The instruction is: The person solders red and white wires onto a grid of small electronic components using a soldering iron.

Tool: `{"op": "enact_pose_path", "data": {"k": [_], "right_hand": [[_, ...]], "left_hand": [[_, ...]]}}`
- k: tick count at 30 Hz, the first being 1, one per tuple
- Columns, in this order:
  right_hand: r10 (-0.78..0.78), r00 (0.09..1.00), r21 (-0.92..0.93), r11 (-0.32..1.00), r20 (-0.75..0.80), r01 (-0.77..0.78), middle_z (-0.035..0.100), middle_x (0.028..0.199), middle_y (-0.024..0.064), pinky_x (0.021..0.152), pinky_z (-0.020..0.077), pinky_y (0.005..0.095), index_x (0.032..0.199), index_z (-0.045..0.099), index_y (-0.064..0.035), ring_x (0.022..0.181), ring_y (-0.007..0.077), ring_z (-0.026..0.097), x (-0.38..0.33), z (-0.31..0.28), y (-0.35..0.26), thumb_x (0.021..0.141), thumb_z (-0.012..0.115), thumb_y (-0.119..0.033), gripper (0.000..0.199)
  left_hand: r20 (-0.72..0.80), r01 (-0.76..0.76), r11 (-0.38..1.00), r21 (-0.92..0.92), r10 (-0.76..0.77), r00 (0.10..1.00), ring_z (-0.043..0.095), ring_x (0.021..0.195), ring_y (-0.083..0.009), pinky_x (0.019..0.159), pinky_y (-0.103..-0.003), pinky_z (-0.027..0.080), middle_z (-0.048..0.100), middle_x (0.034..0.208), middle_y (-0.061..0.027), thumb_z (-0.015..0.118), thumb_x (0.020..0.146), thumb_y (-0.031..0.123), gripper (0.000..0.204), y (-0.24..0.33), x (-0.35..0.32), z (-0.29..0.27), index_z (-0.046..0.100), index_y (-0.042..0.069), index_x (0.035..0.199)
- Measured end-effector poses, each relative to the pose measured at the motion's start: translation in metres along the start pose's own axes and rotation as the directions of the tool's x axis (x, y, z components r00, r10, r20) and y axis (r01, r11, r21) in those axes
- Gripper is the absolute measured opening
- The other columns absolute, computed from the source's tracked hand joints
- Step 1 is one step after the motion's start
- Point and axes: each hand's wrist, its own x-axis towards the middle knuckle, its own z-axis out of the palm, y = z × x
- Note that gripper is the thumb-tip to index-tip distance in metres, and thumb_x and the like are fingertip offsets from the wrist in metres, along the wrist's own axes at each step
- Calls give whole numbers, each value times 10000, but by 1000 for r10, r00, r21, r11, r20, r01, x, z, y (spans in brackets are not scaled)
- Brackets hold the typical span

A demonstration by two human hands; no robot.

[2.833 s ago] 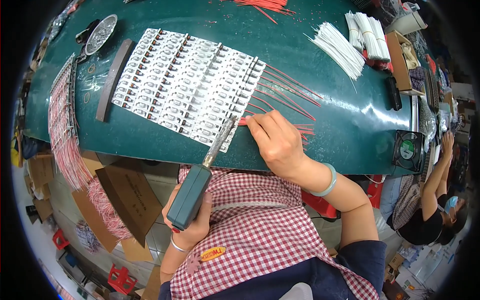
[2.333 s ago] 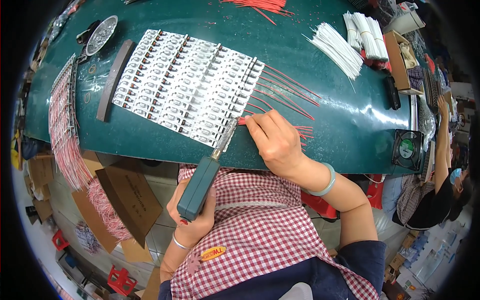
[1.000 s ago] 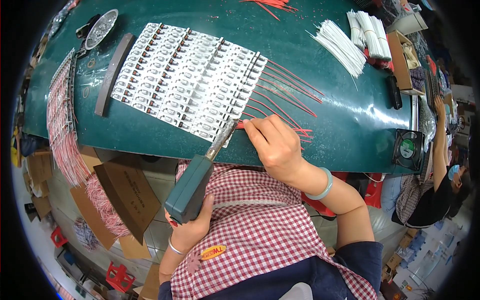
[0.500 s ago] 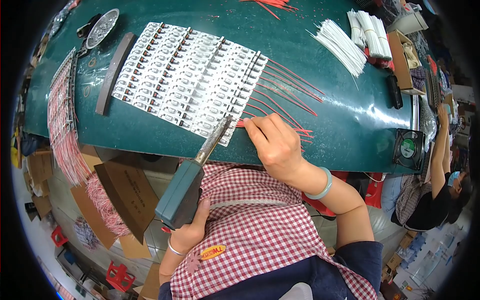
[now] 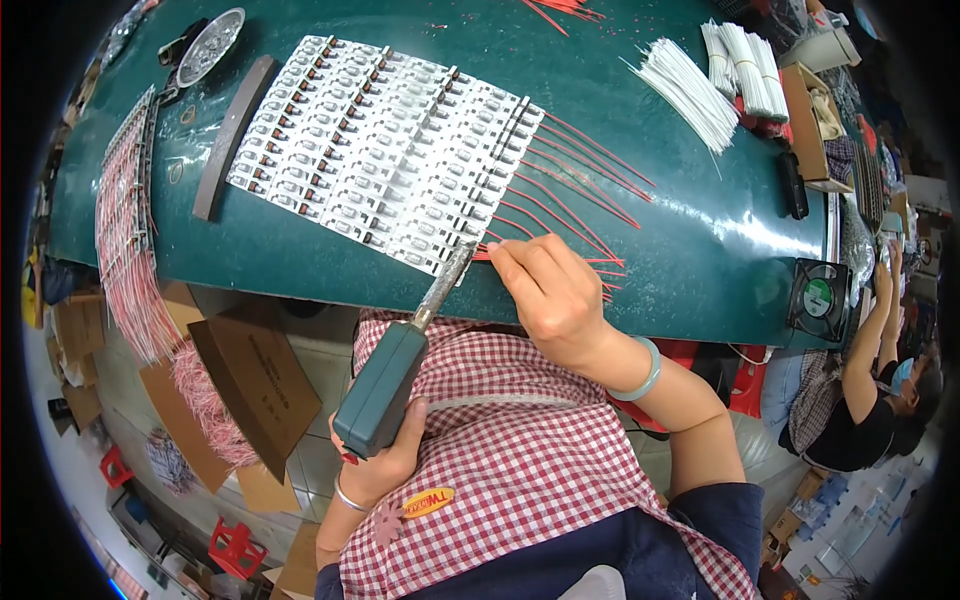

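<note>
Green table [image 5: 690,270], across upper field; in front of it, red-and-white checked apron [image 5: 530,450]. Centre-L on table: white sheet [image 5: 385,150], slanted, w/ rows of small parts; slightly higher in view vs. 0.5 s ago. Far R: co-worker [image 5: 850,435] in dark top & mask, elbows bent, forearms lower than 0.5 s ago. Near front edge of table: dark green hand tool [image 5: 380,388], tilted, w/ metal shaft [image 5: 440,295] pointing up & R to lower part of sheet's R edge; handle farther R than 0.5 s ago, tip now just beside wires. R hand [image 5: 555,292]: in from lower R, wrist w/ pale green bangle [image 5: 649,370], back of hand up, fingers curled, thumb & index meeting in a pinch on bunch of red wires [image 5: 483,254]; rel. to sheet, nearer its bottom corner than 2.8 s ago. L hand [image 5: 398,452]: up from lower L, before apron, wrapped round tool's handle, thumb along R side. Red wires: at sheet's R edge, some pinched, others fanned out loose above R hand. Contact betw. tip & wires: can't tell.
</note>
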Motion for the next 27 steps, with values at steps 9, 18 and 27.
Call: {"op": "enact_pose_path", "data": {"k": [9,18,27], "right_hand": [[-4,1000,-1,1000,21,4,703,926,105,612,547,335,1035,705,62,754,234,649,0,0,-1,715,716,20,323],[15,999,-14,1000,33,-14,701,935,106,626,547,341,1031,704,60,768,236,649,-1,-1,-4,725,710,9,310],[19,999,25,1000,-30,-18,685,904,114,617,538,338,1024,702,61,756,243,641,-1,0,-5,715,716,52,310]], "left_hand": [[20,-35,999,-10,35,999,719,745,-242,654,-318,556,732,931,-148,807,812,24,229,-7,1,2,733,-38,1020],[84,-145,989,-17,146,986,622,734,-99,614,-244,492,698,1162,-104,709,937,-17,419,-17,-11,-6,613,-28,1345],[12,28,1000,5,-29,1000,679,736,-244,677,-333,538,716,910,-127,810,868,76,259,-10,-12,-6,712,-53,1071]]}}
